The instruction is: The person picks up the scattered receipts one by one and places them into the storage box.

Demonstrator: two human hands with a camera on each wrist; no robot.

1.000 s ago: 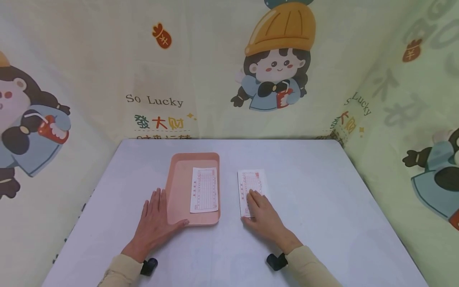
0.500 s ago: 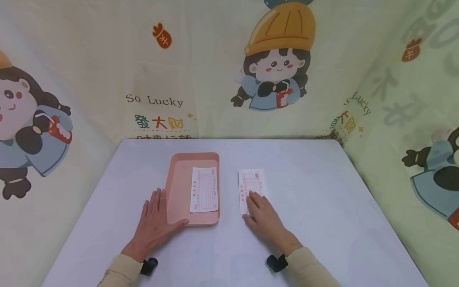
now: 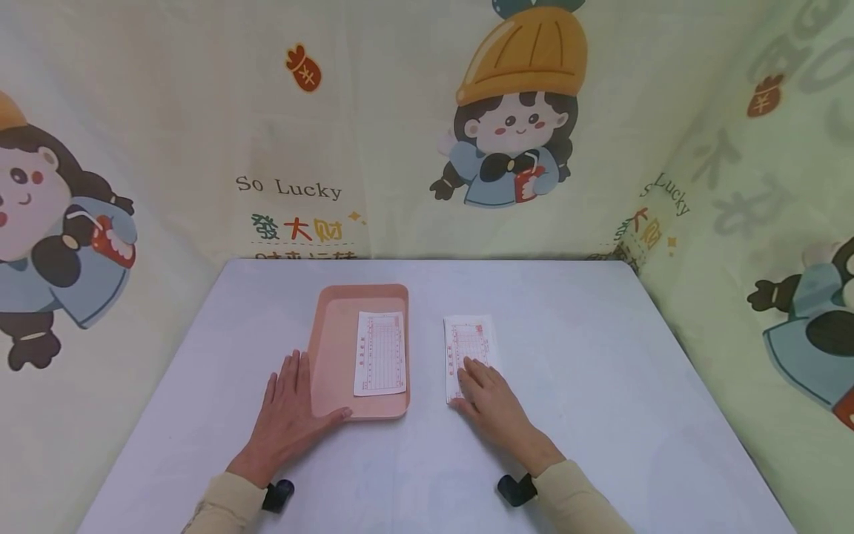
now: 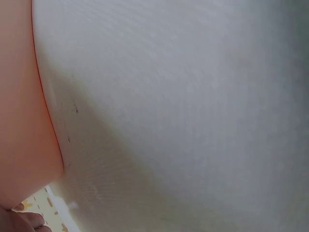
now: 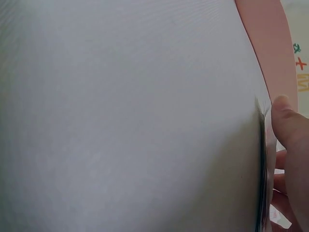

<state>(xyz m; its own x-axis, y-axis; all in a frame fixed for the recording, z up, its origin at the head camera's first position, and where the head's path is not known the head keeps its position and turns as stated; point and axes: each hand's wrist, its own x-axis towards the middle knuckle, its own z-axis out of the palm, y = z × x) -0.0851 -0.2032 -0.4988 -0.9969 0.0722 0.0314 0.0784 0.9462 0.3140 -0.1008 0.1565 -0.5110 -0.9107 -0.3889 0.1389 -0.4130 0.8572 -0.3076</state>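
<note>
Tray (image 3: 330,348): pink, shallow, rounded corners, flat on the bench (image 3: 587,356), lengthwise away from the person. Left hand (image 3: 287,419) at its near left corner, thumb on near rim. Form (image 3: 379,354) inside: white, red grid, flat, toward right wall. Pad (image 3: 469,338): white, similar red print, layered edge, right of tray, apart; right hand (image 3: 492,406) on near end.

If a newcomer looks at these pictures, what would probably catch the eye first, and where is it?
Probably the large cartoon figure in an orange hat, printed on the backdrop behind the table. Next, the pink tray with a red-printed form in its right half, the left hand at its near left corner. To its right, the right hand rests on a similar printed pad.
</note>
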